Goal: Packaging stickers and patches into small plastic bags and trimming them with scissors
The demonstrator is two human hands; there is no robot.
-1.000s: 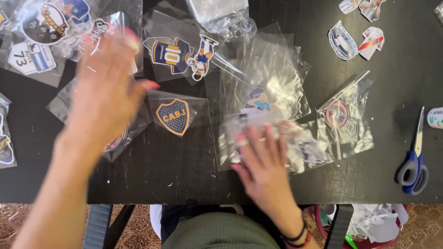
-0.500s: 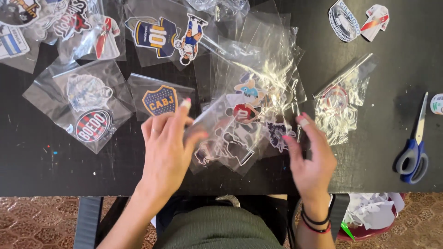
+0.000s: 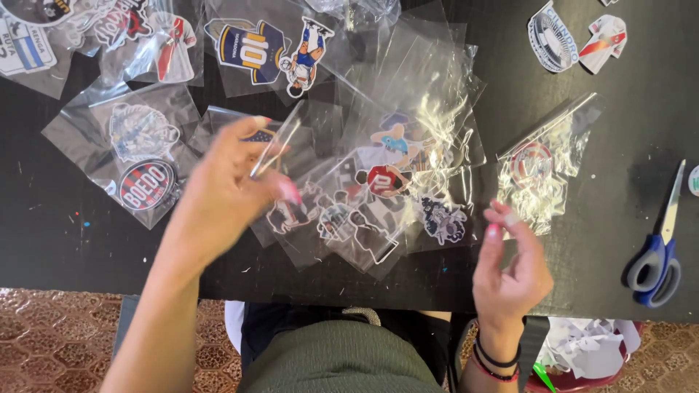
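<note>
Sticker bags [image 3: 378, 182] mid-table [image 3: 73, 247] — scissors [image 3: 655, 255] far right, loose stickers [image 3: 575, 40] behind them.

One view only, from a camera worn on the head. It looks almost straight down onto the black bench [image 3: 582, 218] from close above, the near edge running across the lower frame. Below that edge it takes in the wearer's lap and a strip of patterned floor [image 3: 51, 342] at lower left.
</note>
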